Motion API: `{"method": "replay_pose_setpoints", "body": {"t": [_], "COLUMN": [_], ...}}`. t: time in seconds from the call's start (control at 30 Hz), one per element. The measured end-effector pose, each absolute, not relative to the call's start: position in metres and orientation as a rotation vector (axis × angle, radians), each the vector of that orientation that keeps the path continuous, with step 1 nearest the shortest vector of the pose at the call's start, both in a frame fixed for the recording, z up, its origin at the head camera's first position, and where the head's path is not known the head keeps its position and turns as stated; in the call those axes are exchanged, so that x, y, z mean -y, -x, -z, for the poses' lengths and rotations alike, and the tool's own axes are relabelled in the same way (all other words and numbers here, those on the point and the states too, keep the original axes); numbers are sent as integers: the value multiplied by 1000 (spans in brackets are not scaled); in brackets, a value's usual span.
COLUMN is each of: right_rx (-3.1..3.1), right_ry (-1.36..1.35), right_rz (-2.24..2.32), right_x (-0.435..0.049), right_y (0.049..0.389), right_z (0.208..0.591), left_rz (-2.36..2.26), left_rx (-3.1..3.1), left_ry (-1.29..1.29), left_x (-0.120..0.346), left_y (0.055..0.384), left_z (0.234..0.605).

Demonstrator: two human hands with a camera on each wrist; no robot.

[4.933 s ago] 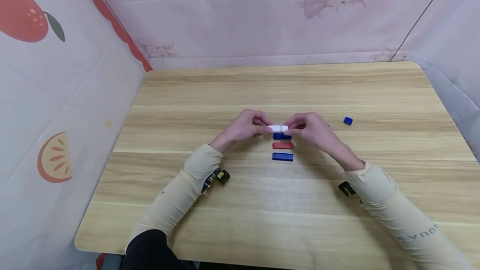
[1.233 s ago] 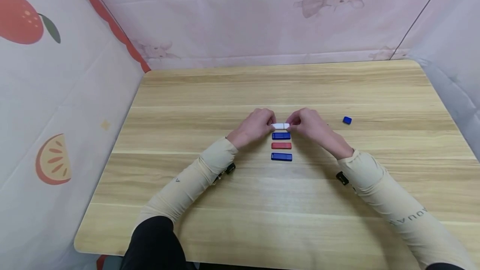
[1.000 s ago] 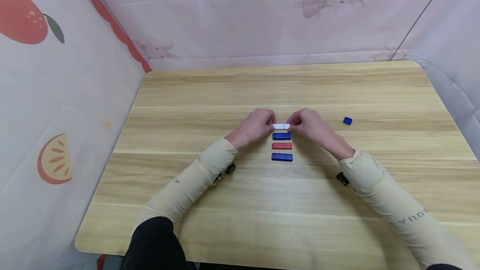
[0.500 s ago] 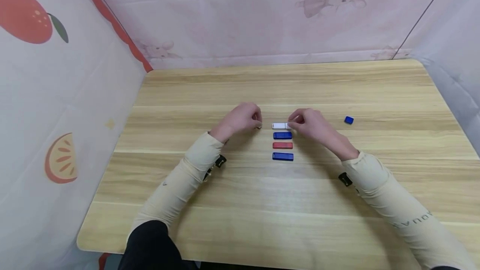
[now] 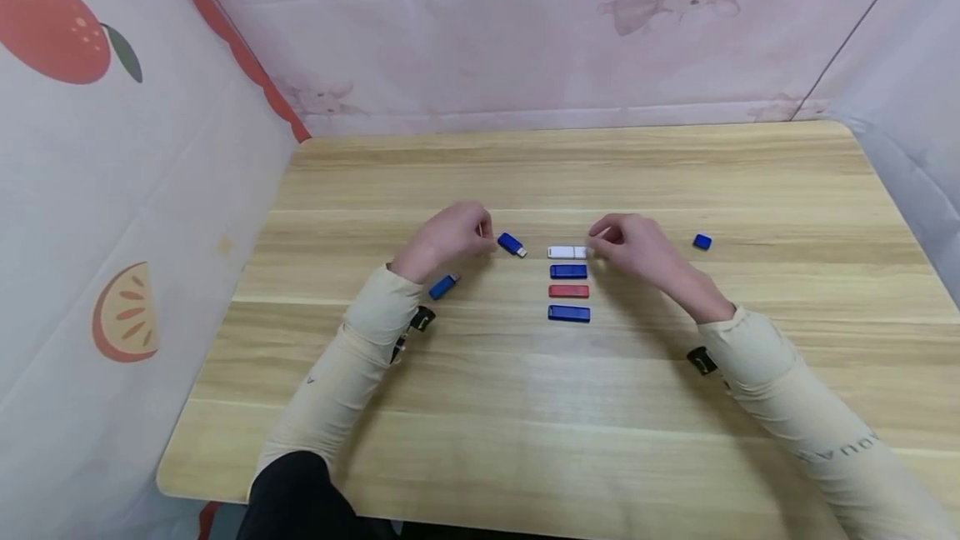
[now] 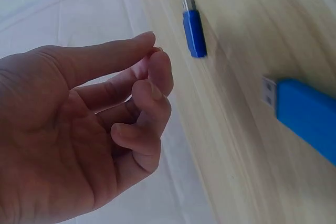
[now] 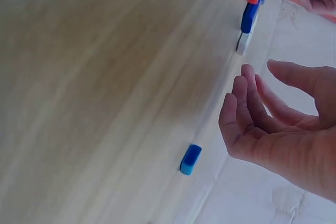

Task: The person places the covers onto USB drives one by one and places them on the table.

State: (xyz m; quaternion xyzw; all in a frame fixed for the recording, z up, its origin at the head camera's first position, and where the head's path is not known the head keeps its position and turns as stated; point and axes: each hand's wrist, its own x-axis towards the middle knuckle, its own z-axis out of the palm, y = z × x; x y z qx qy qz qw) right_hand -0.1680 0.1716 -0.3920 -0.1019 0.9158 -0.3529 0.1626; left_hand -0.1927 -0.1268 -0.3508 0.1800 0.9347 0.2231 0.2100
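A capped white USB stick [image 5: 567, 252] lies at the far end of a column, above a blue USB stick [image 5: 568, 272], a red USB stick [image 5: 568, 292] and another blue one. My right hand [image 5: 637, 248] hovers just right of the white stick; in the right wrist view its thumb and fingertips stand apart with nothing between them. To the left, my left hand [image 5: 453, 236] holds nothing, its fingers loosely curled and the thumb tip near the index finger. Close by its fingertips lies an uncapped blue USB stick [image 5: 512, 244]; a second uncapped blue stick [image 5: 444, 287] rests below the hand.
A small blue cap [image 5: 702, 242] lies to the right of my right hand. The wooden table [image 5: 570, 440] meets a pink cloth wall [image 5: 487, 48] at its back edge and white printed cloth [image 5: 60, 215] on the left.
My left hand has left the white USB stick and moved left, baring two uncapped blue sticks. My right hand has let go of the white stick and drawn slightly right.
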Motion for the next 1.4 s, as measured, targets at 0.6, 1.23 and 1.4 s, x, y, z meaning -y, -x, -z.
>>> {"method": "replay_pose_setpoints", "body": {"t": [0.6, 1.23, 1.4], "right_rx": [-2671, -2674, -2667], "right_ry": [280, 268, 376], "right_rz": [906, 747, 725], "right_x": [-214, -248, -253], "right_y": [174, 173, 173], "right_z": [372, 370, 378], "left_rz": [-261, -134, -131], "left_rx": [-2390, -2308, -2345], "left_ry": [-219, -257, -282], "left_x": [165, 169, 170], "left_y": [189, 183, 182], "left_z": [347, 355, 356]}}
